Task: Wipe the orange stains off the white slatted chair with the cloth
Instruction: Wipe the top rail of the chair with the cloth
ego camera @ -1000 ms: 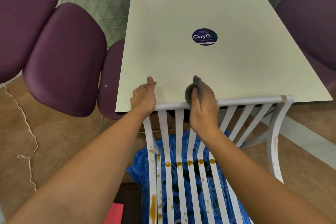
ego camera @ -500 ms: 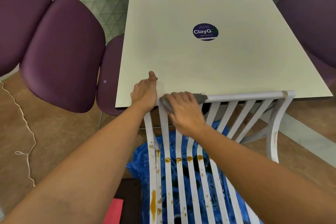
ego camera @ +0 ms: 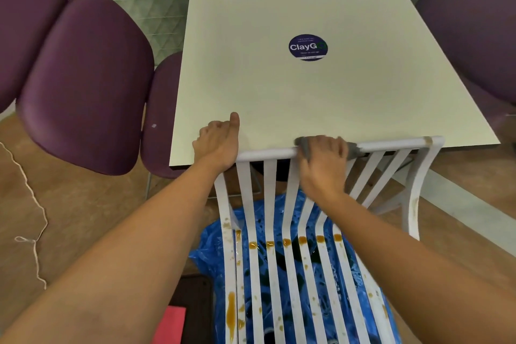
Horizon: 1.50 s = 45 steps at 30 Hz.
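Grip of the right hand [ego camera: 321,167] closes a grey cloth [ego camera: 353,149] round the top rail of the white slatted chair [ego camera: 391,144], while the left hand [ego camera: 217,145] clasps its corner.

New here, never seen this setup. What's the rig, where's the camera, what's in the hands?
There is no machine here: a person works with two bare hands. The picture comes from a wide-angle camera worn on their head, looking forward and down, so both forearms enter from the bottom edge.

The left hand grips the left end of the top rail of the white slatted chair, with its thumb lying on the table. The right hand holds a grey cloth against that same rail, further right.

Orange stains dot the seat slats lower down; the cloth is not on them now. A blue plastic sheet shows beneath the slats. A round dark sticker sits on the table top. Purple chairs stand beside the table.
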Tool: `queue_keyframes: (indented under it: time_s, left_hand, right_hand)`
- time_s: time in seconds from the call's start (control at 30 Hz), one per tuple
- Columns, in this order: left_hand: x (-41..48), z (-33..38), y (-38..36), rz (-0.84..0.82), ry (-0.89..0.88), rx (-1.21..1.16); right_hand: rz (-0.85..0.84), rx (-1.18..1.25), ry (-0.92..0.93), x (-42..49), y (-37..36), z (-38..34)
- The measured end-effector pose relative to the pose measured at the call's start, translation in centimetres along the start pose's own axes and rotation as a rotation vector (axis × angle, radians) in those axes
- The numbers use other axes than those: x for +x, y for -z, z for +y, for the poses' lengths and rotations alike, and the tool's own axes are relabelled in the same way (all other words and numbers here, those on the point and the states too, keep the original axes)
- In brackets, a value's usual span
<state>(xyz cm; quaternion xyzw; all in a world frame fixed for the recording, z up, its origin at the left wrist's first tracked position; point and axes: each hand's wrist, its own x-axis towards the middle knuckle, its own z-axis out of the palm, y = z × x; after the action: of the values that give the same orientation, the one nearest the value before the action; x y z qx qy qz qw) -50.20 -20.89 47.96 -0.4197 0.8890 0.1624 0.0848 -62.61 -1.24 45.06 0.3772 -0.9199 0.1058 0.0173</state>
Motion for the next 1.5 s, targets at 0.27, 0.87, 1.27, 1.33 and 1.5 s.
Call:
queue_keyframes:
  time_s: [0.27, 0.87, 1.27, 1.33, 1.5]
  left_hand:
    - [-0.5, 0.7, 0.5, 0.051, 0.039, -0.095]
    - [0.0, 1.0, -0.2, 0.024, 0.104, -0.096]
    - [0.2, 0.9, -0.5, 0.032, 0.122, -0.096]
    - [0.3, 0.8, -0.7, 0.028, 0.126, -0.095]
    - [0.5, 0.9, -0.9, 0.047, 0.140, -0.091]
  right_hand:
    - [-0.092, 0.103, 0.434, -1.5, -0.6, -6.8]
    - [-0.085, 0.159, 0.033, 1.1, 1.7, 2.5]
    - [-0.110, 0.148, 0.172, 1.8, 3.4, 9.4]
    - [-0.111, 0.156, 0.143, 2.1, 3.6, 11.4]
    - [-0.097, 0.123, 0.050, 2.9, 4.2, 16.9]
